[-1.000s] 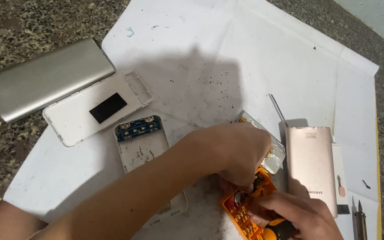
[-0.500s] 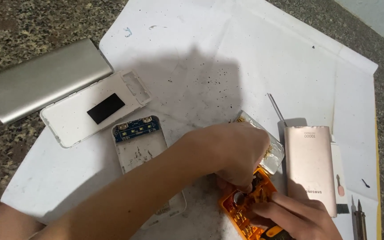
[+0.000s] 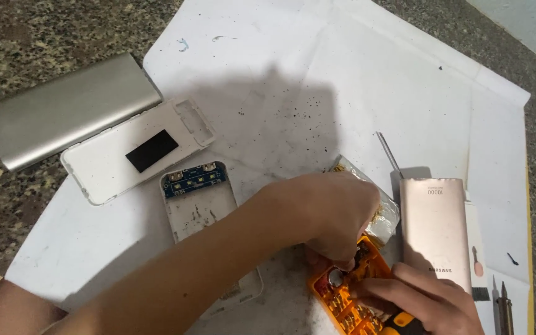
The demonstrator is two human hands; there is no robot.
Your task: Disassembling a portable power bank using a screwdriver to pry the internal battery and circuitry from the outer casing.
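My left hand [image 3: 336,214] reaches across from the lower left and its fingertips press into an orange screwdriver bit case [image 3: 348,291] at the bottom centre. My right hand [image 3: 420,301] rests on the case's right side, fingers on its edge. Behind the left hand lies a silvery foil battery pouch [image 3: 383,214]. A rose-gold power bank [image 3: 435,232] lies just right of the hands. Whether the left fingers pinch a bit is hidden.
An opened white power bank shell with a blue circuit board [image 3: 196,198] lies under my forearm. Its white cover [image 3: 138,152] and a silver metal power bank [image 3: 63,111] lie at left. A thin metal rod [image 3: 389,155], white paper sheet [image 3: 342,80], granite counter [image 3: 26,31].
The view has shifted slightly. My right hand has slid a little left along the orange case; my left hand stays over it.
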